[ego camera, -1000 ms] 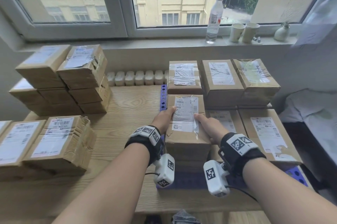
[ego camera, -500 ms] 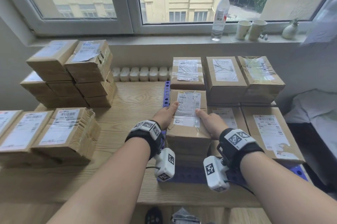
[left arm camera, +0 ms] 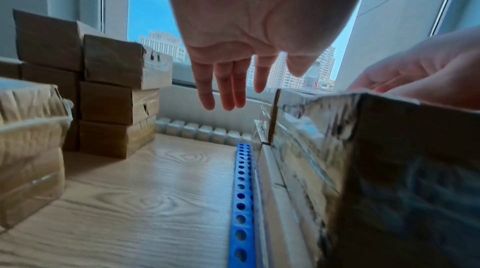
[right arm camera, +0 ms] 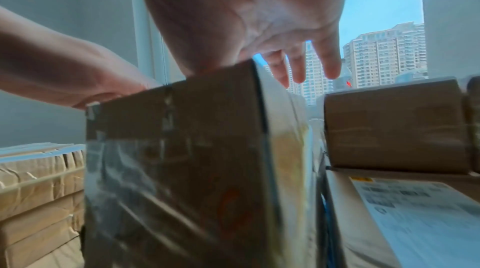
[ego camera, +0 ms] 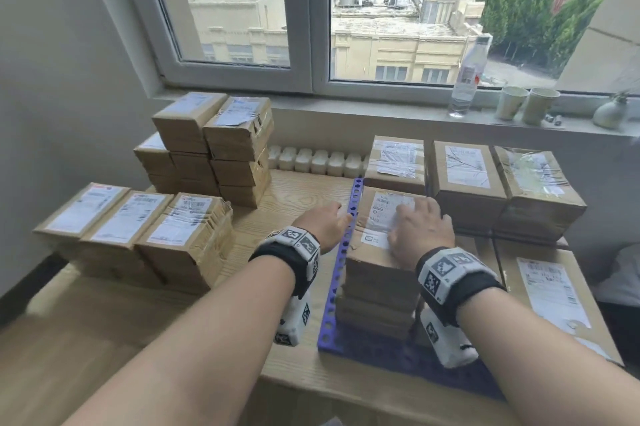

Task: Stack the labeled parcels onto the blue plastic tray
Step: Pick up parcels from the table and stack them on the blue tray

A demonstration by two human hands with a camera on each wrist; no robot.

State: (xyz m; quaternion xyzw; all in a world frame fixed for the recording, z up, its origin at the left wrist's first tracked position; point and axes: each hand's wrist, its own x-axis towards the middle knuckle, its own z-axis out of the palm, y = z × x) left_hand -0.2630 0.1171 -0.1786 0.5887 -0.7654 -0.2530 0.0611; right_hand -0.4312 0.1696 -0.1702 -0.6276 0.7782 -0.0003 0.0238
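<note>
The blue plastic tray (ego camera: 341, 252) lies on the wooden table, its perforated rim (left arm camera: 241, 200) showing. At its front left stands a stack of brown parcels (ego camera: 377, 287); the top parcel (ego camera: 384, 214) carries a white label. My right hand (ego camera: 420, 235) rests flat on that parcel (right arm camera: 182, 159), with its fingers (right arm camera: 303, 66) spread and straight. My left hand (ego camera: 327, 223) hovers just left of the stack over the tray's rim, fingers (left arm camera: 228, 91) straight, holding nothing. More labeled parcels (ego camera: 467, 179) are stacked on the tray behind and to the right.
Loose parcel stacks stand at the table's left (ego camera: 187, 238) and back left (ego camera: 214, 145). A flat parcel (ego camera: 550, 290) lies at the tray's right. Bare wood (ego camera: 277, 203) shows between the stacks. A bottle (ego camera: 467, 79) and cups (ego camera: 526, 105) stand on the windowsill.
My left hand has let go of the top parcel's left side and drawn away to the left. My right hand has slid onto the parcel's top. The head view has swung left.
</note>
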